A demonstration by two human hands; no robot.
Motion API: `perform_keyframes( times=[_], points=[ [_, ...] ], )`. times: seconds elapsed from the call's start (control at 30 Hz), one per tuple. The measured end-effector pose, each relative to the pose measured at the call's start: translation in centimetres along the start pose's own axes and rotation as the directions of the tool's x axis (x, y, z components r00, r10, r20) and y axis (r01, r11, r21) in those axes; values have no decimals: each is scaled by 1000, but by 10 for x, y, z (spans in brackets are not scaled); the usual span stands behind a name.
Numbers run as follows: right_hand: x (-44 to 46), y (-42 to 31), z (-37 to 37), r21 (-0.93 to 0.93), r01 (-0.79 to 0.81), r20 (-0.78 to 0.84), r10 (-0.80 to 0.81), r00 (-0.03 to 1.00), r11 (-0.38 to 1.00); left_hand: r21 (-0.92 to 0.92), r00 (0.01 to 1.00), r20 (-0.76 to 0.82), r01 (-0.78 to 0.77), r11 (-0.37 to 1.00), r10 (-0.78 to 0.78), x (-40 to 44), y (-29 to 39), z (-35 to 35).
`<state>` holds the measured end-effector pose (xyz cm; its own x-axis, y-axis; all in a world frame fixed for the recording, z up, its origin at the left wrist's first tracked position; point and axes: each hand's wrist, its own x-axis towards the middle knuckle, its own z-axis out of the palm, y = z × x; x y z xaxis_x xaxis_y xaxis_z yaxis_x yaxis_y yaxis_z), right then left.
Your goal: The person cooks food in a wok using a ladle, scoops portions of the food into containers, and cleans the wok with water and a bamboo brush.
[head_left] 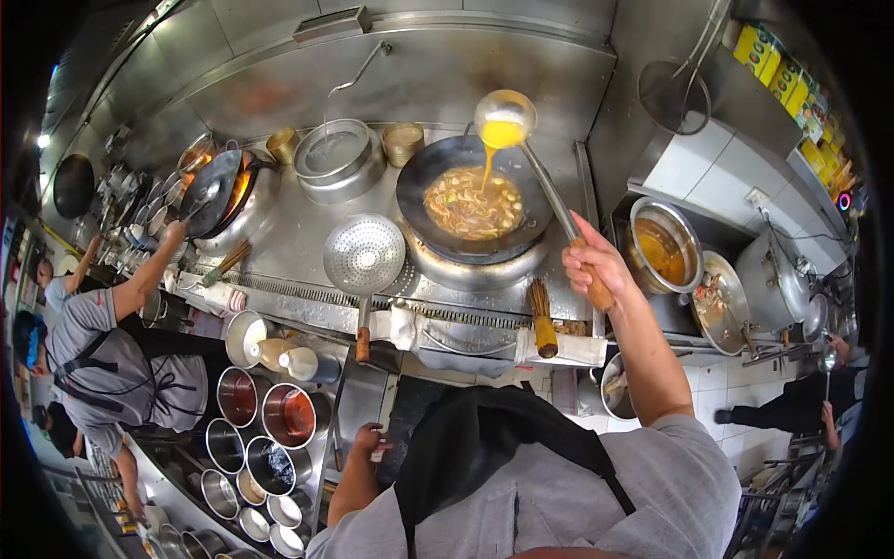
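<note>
My right hand (596, 272) is closed round the wooden handle of a ladle (551, 186). The ladle's bowl is tilted over a black wok (419, 210), and yellow liquid (501, 133) runs from it in a thin stream into a brown soup with pieces (473, 203). Low beside my body, my left hand (372, 440) has its fingers curled; what it holds, if anything, is too small to make out. Left of the wok, a perforated skimmer (365, 254) lies on the stove with its handle toward me. A bamboo brush (542, 321) rests at the stove's front edge.
A lidded steel pot (337, 158) stands behind the skimmer. Metal pots of sauces and seasonings (289, 415) are at lower left. At right are a pot of brown liquid (663, 244) and a pan with scraps (717, 303). A co-worker (130, 363) handles another wok at left.
</note>
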<state>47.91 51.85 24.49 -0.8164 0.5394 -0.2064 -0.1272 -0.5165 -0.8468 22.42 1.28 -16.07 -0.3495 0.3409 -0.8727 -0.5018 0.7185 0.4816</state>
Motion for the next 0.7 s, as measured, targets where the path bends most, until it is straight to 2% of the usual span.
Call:
perform_keyframes(
  times=[0.1, 0.2, 0.23, 0.27, 0.3, 0.33, 0.37, 0.4, 0.47, 0.53, 0.57, 0.63, 0.7],
  points=[
    [-7, -1, 8, -39, -16, -49, 14, 999, 999, -87, 999, 25, 36, 996, -34, 9, -3, -26],
    [-5, 7, 21, 117, -26, -55, 33, 998, 993, -137, 992, 59, 122, 983, -115, 35, -23, -48],
    [2, 12, 21, 110, -19, -51, 25, 998, 994, -147, 986, 83, 156, 977, -145, 43, -30, -53],
    [10, 18, 20, 258, -42, 23, 37, 999, 965, -162, 978, 116, 190, 968, -172, 50, -34, -55],
    [15, 22, 20, 402, -72, 96, 36, 995, 913, -59, 980, 114, 172, 983, -164, 48, -35, -54],
    [22, 25, 28, 487, -75, 148, 2, 989, 870, -65, 971, 185, 166, 984, -151, 53, -35, -58],
    [32, 32, 31, 496, -59, 138, -12, 990, 866, -65, 956, 255, 164, 984, -143, 58, -34, -62],
    [45, 39, 31, 526, -57, 155, -29, 988, 848, -41, 957, 252, 161, 986, -146, 52, -20, -63],
    [63, 42, 40, 574, -33, 155, -69, 985, 818, 277, 984, 176, -46, 960, -4, 22, 27, -50],
    [73, 41, 48, 355, 76, 6, -84, 996, 932, 304, 983, 166, -130, 944, 82, 21, 39, -50],
    [73, 37, 50, 373, 91, -4, -96, 995, 923, 299, 979, 175, -154, 942, 104, 22, 47, -54],
    [68, 31, 58, -8, 120, -140, -120, 983, 993, 288, 970, 194, -201, 936, 149, 23, 60, -61],
    [62, 28, 51, -43, 134, -117, -138, 983, 990, 246, 968, 198, -199, 949, 152, 28, 69, -63]
  ],
)
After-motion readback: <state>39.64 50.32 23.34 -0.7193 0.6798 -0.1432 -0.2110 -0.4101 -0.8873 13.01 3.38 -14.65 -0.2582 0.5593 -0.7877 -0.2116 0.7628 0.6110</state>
